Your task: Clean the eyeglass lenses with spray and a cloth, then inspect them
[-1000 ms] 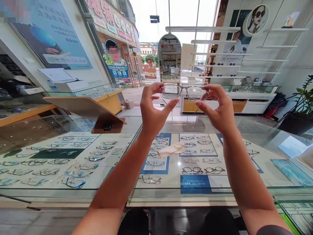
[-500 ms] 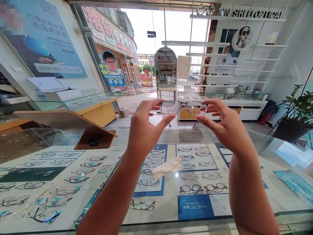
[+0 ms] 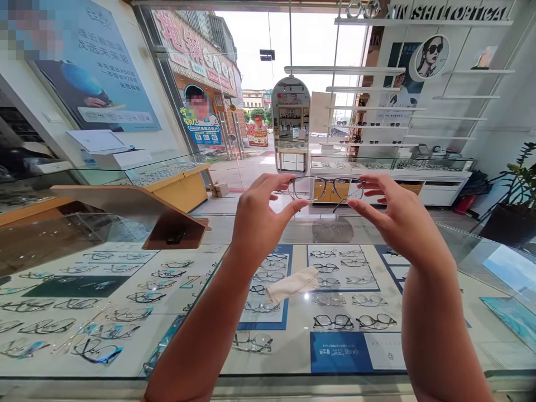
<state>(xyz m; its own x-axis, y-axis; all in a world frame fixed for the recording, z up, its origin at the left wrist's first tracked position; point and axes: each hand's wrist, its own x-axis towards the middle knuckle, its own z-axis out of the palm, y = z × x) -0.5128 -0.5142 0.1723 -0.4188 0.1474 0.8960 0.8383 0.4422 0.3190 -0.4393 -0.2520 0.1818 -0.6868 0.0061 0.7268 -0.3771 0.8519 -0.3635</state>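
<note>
A pair of thin dark-rimmed eyeglasses [image 3: 310, 188] is held up in the air above the glass counter. My left hand [image 3: 263, 209] grips its left end between thumb and fingers. At the right end, my right hand [image 3: 396, 215] pinches the frame the same way. The lenses are clear, and one temple hangs down below the right lens. Under the hands, a folded beige cloth [image 3: 292, 285] lies on the countertop. Rows of eyeglasses [image 3: 333, 321] show through the glass below.
A brown slanted wooden stand [image 3: 121, 204] sits on the counter at the left. A blue and white card [image 3: 341, 352] lies near the front edge. Beyond are an arched mirror [image 3: 292, 125], wall shelves [image 3: 368, 108] and a potted plant [image 3: 513, 206] at the right.
The whole view has shifted, so the surroundings and both hands appear further right. The eyeglasses stay held between both hands, slightly lower in the picture.
</note>
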